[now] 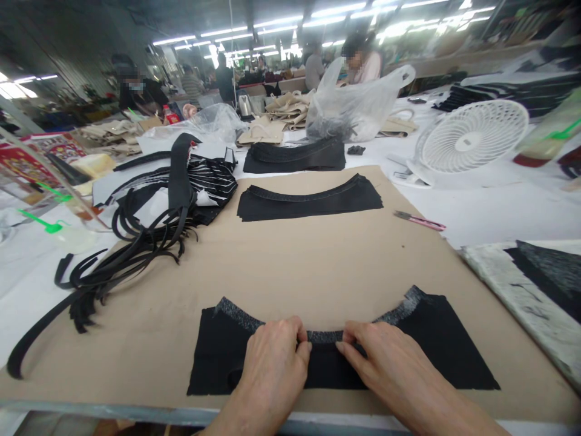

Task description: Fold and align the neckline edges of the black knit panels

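A black fabric piece (436, 348) with a curved, grey-edged top lies flat on the brown paper sheet (318, 260) near the front edge of the table. My left hand (275, 363) and my right hand (381, 357) rest on it side by side. Both hands have their fingertips curled and pressed on the grey strip (324, 336) along the curved edge, at its lowest middle point. The fabric under my palms is hidden.
A stack of similar black pieces (308, 203) lies further back, another stack (295, 157) behind it. Black strips (136, 242) tangle at the left. A pink cutter (420, 220), white fan (472, 139) and plastic bag (358, 103) sit to the right. Other people work beyond.
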A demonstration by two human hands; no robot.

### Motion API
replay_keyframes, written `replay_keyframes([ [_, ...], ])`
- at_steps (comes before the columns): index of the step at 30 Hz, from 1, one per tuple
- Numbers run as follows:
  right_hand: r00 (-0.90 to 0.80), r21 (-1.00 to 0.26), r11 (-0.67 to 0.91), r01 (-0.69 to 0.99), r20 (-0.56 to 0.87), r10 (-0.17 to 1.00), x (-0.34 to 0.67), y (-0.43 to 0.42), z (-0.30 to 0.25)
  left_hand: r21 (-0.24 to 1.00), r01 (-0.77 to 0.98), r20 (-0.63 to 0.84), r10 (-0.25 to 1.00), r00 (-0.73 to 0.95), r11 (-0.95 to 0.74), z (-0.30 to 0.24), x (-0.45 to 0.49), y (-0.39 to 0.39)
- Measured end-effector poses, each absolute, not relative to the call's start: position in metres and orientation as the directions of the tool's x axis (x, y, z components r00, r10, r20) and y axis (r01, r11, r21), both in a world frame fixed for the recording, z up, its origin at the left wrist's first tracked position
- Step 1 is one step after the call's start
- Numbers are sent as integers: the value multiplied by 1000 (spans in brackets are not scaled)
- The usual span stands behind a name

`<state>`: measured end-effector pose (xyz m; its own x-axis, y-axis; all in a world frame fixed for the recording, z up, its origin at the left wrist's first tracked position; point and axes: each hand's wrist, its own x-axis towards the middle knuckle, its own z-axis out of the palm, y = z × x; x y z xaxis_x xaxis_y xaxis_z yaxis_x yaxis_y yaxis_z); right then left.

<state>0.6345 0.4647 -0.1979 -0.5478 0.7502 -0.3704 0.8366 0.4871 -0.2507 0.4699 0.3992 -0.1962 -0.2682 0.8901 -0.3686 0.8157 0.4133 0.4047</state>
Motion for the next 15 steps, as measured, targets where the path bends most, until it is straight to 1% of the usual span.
replay_keyframes([
  [7, -538, -248, 478, 842, -359, 762, 634, 465, -198, 399, 828, -352, 900, -259, 394, -195, 469, 400],
  [15, -540, -226, 491, 842, -383, 750, 632, 466, -197, 356, 866, -353, 909, -224, 352, -197, 470, 403],
])
